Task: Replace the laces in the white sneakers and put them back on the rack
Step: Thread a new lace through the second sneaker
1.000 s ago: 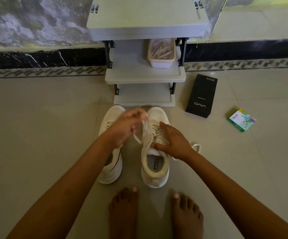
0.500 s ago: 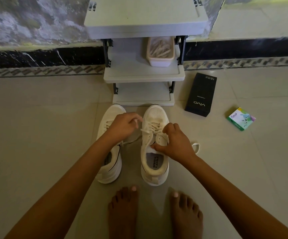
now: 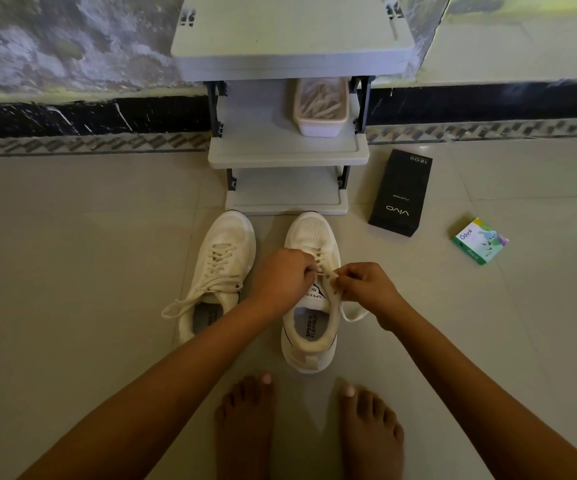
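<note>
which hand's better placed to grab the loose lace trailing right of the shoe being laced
Likely right: the right hand is right beside the cream lace's trailing loop; the left hand sits across the white mesh sneaker.

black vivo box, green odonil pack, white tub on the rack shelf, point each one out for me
black vivo box (image 3: 401, 192), head view, middle of its top face
green odonil pack (image 3: 481, 241), head view, centre of its printed face
white tub (image 3: 320, 128), head view, its front wall

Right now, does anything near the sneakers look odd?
The left sneaker's lace trails loose onto the floor, and a black box and a green packet lie right of the rack. The left hand and right hand pinch the right sneaker's lace.
</note>
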Action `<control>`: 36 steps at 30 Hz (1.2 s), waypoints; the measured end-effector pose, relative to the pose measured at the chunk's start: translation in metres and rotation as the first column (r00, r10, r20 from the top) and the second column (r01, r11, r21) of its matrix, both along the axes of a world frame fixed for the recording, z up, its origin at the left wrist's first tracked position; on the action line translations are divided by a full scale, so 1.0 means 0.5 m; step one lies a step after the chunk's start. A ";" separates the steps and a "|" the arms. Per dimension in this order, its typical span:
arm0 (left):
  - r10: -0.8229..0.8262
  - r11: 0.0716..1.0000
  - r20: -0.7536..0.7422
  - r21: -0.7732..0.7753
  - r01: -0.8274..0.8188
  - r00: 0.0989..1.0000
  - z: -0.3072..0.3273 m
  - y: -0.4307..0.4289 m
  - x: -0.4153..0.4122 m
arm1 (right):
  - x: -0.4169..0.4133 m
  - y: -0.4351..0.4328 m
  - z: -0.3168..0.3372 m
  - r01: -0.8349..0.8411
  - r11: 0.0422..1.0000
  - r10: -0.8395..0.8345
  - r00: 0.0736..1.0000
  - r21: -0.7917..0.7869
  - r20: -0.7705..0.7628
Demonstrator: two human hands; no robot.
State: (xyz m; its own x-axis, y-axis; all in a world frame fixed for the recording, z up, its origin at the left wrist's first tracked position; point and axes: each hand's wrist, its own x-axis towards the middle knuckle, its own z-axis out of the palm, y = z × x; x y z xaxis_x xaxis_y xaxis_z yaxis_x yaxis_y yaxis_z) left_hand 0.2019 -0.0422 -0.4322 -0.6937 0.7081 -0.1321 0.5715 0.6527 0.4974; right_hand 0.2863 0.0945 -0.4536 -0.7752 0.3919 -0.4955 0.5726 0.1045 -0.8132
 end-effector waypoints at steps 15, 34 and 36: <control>-0.074 0.973 -0.145 -0.229 0.039 0.987 0.009 0.022 0.015 | 0.009 -0.001 -0.001 -0.090 0.994 0.095 0.991 0.056 -0.096; -0.089 0.989 0.231 -0.095 0.113 0.969 -0.034 -0.047 -0.040 | -0.009 0.011 0.020 -0.261 0.758 0.307 0.951 0.597 0.026; -0.122 0.976 0.232 -0.147 0.159 0.965 -0.044 -0.056 -0.049 | -0.013 0.026 0.057 -0.222 0.777 0.317 0.946 0.589 -0.062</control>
State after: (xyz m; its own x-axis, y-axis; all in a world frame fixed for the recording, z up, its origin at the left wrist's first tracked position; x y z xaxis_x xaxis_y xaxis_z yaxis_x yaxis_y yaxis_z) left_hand 0.1773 -0.0704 -0.4540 -0.5293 0.7524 -0.3920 0.5511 0.6562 0.5154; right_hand 0.2798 0.1076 -0.4252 -0.9370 0.3278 -0.1207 0.3276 0.7047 -0.6293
